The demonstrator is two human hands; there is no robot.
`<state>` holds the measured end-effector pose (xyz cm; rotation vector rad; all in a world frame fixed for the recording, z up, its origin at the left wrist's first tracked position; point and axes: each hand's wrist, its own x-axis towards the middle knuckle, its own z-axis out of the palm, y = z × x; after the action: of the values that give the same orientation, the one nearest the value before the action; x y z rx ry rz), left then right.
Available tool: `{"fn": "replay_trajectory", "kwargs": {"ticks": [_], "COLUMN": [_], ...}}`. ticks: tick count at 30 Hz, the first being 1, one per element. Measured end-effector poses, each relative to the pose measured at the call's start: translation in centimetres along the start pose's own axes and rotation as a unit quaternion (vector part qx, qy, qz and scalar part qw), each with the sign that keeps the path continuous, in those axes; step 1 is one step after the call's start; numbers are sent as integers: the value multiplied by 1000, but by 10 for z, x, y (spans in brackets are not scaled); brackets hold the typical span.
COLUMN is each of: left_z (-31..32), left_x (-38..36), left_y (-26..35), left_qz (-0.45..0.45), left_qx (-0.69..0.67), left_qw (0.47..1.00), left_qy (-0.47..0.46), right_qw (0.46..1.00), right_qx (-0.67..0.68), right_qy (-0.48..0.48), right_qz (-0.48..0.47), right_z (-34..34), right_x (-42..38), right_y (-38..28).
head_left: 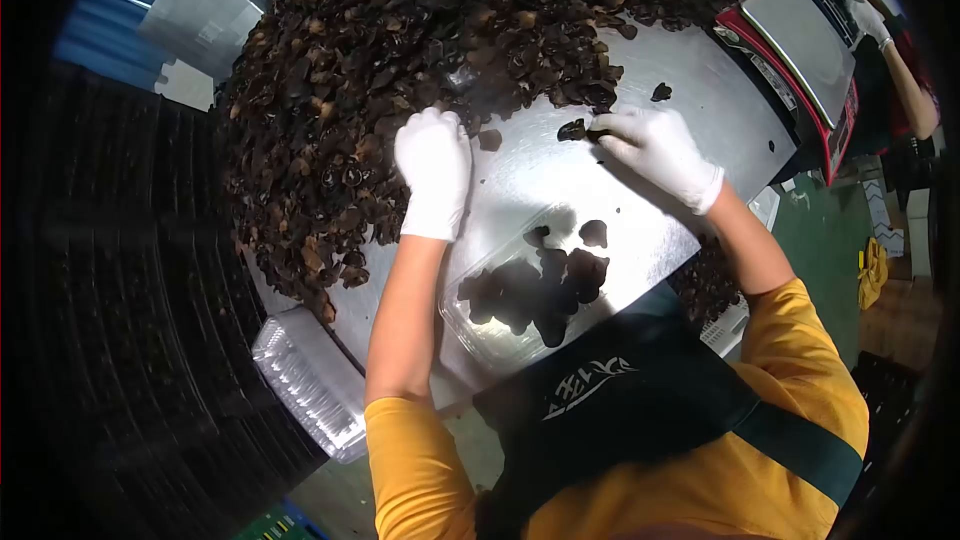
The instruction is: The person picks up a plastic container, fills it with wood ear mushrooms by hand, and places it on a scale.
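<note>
A big heap of dark brown wood ear mushrooms (400,50) covers the far and left part of a metal table (540,165). My left hand (435,165), in a white glove, is closed at the heap's near edge; its curled fingertips are hidden, so what they hold cannot be made out. My gloved right hand (655,150) pinches a small dark wood ear piece (596,134), with another piece (571,130) just beside it. Nearer my body, a clear plastic tray (463,332) lies on the table with several wood ears (510,292) in it.
Stacked clear plastic trays (310,380) stand by the table's left corner. Dark racks (130,270) fill the left side. At the right edge sits a scale with a metal plate (800,45). Beyond it, another person's gloved hand (868,15) shows.
</note>
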<state>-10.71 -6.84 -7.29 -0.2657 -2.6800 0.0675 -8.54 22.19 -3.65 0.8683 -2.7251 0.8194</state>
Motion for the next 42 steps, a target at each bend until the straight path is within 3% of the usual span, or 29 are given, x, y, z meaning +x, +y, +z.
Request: {"fn": "replay_trajectory", "kwargs": {"ticks": [2,3,5,7,8,9,11,13,14,15,16,18,19,21,22,23,25,26,29,30,31,33,36,39,41,42], "left_z": [-11,-19,-45,-66,-81,-98,-125,-120,-103,-97,-93,-105,-108,-108,-102,-101,-102,-103,-88,-91,-90,-88,-86,-88,-93,-101], "left_x": [-3,-5,-9,-23,-32,-38,-50,-46,-62,-60,-50,-79,-91,-130,-155,-171,-191,-192,-199,-187,-184,-181,-179,-179,-174,-170], "left_y": [-3,3,29,80,105,135,158,138,128,113,101,58,44,18,10,10,12,16,19,28,27,26,21,14,8,5], "left_qz": [-41,-38,-63,-37,146,56,291,214,162,150,109,-3,-79,-209,-241,-240,-358,-358,-369,-431,-432,-368,-360,-350,-340,-305], "left_qx": [-122,-123,-320,-462,-414,-493,-458,-473,-411,-348,-194,-292,-231,-178,-177,-178,-313,-312,-373,-467,-467,-423,-449,-459,-458,-434], "left_qw": [987,987,936,885,899,814,820,833,891,923,916,956,968,956,950,950,869,871,844,767,767,824,812,806,807,834], "left_qy": [94,93,132,39,-4,-304,-181,-191,-101,-75,-333,-10,-50,-100,-84,-86,-138,-129,-109,-85,-83,-84,-100,-134,-156,-153], "right_qw": [1000,999,990,986,988,990,996,998,996,995,995,993,991,992,994,994,994,988,983,985,986,991,993,990,990,993], "right_qx": [0,18,-11,-9,-8,-6,0,-62,-75,-87,-90,-89,-94,-54,-19,-19,6,11,13,12,10,-73,-42,-82,-75,7], "right_qy": [28,33,16,43,38,32,27,4,-3,-10,-33,-75,-60,-78,-18,-19,30,72,78,62,47,-25,25,-7,21,42], "right_qz": [15,39,137,162,151,139,87,22,37,51,32,-17,-74,-84,-107,-105,-101,-133,-168,-163,-158,-105,-109,-112,-120,-110], "right_z": [-17,-29,-53,-70,-73,-75,-65,-40,-17,3,14,28,27,25,25,29,39,48,81,90,93,95,104,118,122,114], "right_x": [-17,-24,-33,-30,-24,-16,18,39,45,51,51,43,39,37,40,47,71,84,118,126,134,147,154,165,167,164], "right_y": [15,19,27,34,44,54,43,54,63,68,60,33,20,5,-1,-3,-5,-8,-18,-24,-33,-51,-68,-75,-69,-66]}}
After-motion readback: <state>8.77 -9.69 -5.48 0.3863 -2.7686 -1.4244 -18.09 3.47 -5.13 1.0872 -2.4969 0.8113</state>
